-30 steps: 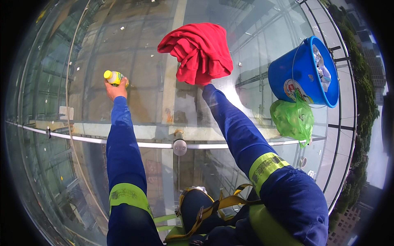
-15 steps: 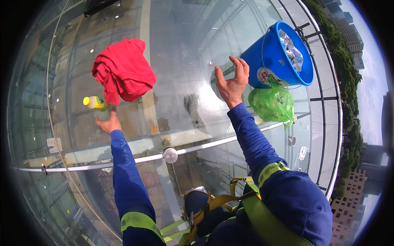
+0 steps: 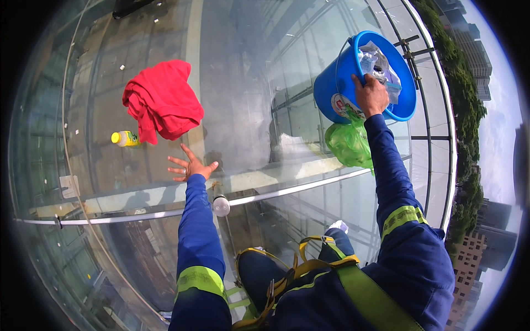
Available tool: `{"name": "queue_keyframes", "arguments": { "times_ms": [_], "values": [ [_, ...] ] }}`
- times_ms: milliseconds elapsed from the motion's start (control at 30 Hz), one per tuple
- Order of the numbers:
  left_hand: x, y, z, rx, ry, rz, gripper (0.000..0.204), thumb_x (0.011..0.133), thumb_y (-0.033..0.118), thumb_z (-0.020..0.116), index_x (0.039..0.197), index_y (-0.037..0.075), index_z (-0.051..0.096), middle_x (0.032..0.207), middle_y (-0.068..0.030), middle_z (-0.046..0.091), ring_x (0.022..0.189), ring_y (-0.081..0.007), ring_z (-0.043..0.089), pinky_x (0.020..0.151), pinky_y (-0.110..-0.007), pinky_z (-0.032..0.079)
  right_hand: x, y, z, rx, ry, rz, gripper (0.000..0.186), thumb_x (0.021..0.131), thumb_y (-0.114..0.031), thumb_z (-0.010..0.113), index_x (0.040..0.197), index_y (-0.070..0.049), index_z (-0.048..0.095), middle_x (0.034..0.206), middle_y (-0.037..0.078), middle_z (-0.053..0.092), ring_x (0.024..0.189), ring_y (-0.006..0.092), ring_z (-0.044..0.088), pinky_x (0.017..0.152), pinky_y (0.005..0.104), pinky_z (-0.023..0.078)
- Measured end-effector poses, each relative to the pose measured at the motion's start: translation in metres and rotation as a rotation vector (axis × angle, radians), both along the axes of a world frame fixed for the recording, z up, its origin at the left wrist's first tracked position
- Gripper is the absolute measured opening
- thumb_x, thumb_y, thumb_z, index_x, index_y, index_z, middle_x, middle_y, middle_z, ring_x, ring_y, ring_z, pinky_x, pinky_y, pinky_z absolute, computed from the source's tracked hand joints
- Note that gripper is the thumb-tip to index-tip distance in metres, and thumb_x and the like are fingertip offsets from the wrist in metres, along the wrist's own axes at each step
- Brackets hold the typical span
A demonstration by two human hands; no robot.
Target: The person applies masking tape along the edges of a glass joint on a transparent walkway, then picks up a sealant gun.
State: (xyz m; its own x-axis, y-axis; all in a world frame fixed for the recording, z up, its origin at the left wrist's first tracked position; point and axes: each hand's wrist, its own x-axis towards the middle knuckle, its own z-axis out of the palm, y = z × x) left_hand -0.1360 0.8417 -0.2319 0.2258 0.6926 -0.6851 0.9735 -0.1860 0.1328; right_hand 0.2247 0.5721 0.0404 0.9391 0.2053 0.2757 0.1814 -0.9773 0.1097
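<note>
My right hand [image 3: 372, 96] grips the near rim of a blue bucket [image 3: 334, 91], its fingers curled over the edge. Crumpled whitish packaging [image 3: 381, 63] fills the bucket's mouth. Against the bucket's lower side hangs a green plastic bag [image 3: 349, 144], partly behind my right forearm. My left hand [image 3: 191, 165] is spread with nothing in it, low over the glass. Just beyond it lies a bunched red cloth garment [image 3: 164, 102]. A yellow-capped bottle [image 3: 126, 138] rests beside the cloth's left lower edge.
A glass surface [image 3: 237, 94] spreads under everything, with metal beams below. A white seam [image 3: 276, 194] crosses it, with a round metal fitting [image 3: 221, 206]. A thin rope [image 3: 67, 143] runs down the left side. Dark rails [image 3: 422, 94] border the right, with trees and buildings beyond.
My right hand has moved right and closed on the bucket's rim. The left hand has shifted right, away from the bottle, with fingers spreading. My legs show more now.
</note>
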Motion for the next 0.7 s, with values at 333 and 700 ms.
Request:
{"name": "queue_keyframes", "arguments": {
  "times_ms": [333, 700],
  "values": [
    [0.0, -0.002, 0.002, 0.0, -0.012, 0.012, 0.148, 0.066, 0.058, 0.09, 0.158, 0.037, -0.023, 0.158, -0.0326, -0.034, 0.146, -0.0626, -0.018, 0.114, -0.077, 0.004, -0.043, 0.114, 0.001, 0.186, 0.023, 0.263, 0.038, 0.086, -0.056, 0.071, 0.088, -0.018, 0.073, 0.079, 0.01, 0.073, 0.081, 0.0357, 0.072, 0.07, 0.0475, 0.053],
    [-0.004, 0.0, -0.008, -0.007, -0.042, 0.026, 0.15, 0.063, 0.058, 0.092, 0.158, 0.039, -0.022, 0.158, -0.0318, -0.034, 0.146, -0.0613, -0.021, 0.113, -0.076, 0.0, -0.073, 0.223, -0.008, 0.252, 0.001, 0.569, 0.036, 0.083, -0.054, 0.076, 0.096, -0.021, 0.08, 0.082, 0.006, 0.076, 0.074, 0.0275, 0.074, 0.068, 0.0413, 0.056]
  ]
}}
